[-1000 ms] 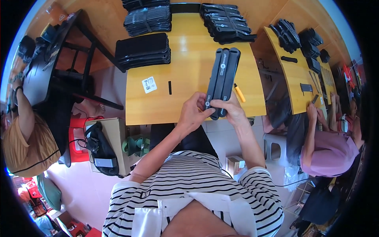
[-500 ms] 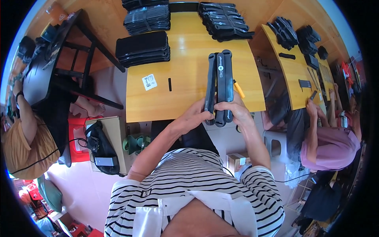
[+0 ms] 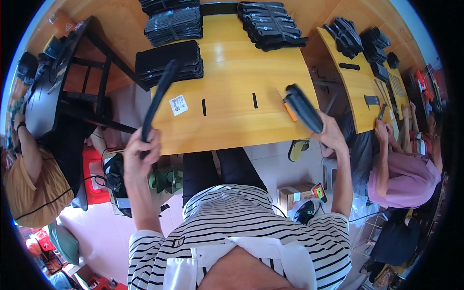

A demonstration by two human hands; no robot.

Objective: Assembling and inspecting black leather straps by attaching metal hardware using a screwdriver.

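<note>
My left hand [image 3: 141, 151] is raised by the table's near left edge, its fingers wrapped round the lower end of a long thin black strip [image 3: 162, 92] that tilts up and to the right. Out at the table's right edge, my right hand [image 3: 332, 133] grips thick, long black strips [image 3: 304, 108] with rounded ends; how many cannot be made out. A pointed tool with an orange-yellow handle [image 3: 290, 111] lies beside them on the wooden table [image 3: 227, 133]. A white label [image 3: 178, 105] and two short black marks or slots show between my hands.
Dark stacks [image 3: 170, 62] stand at the table's left, with a bundled pile [image 3: 270, 26] at the back right. A person in a pink top [image 3: 401, 176] works at the right-hand table; another in a tan shirt [image 3: 38, 193] sits left. A cardboard box [image 3: 292, 195] is on the floor.
My hands have moved apart from the middle. One strip went left with my left hand; the rest went right with my right hand, uncovering a second black mark on the table.
</note>
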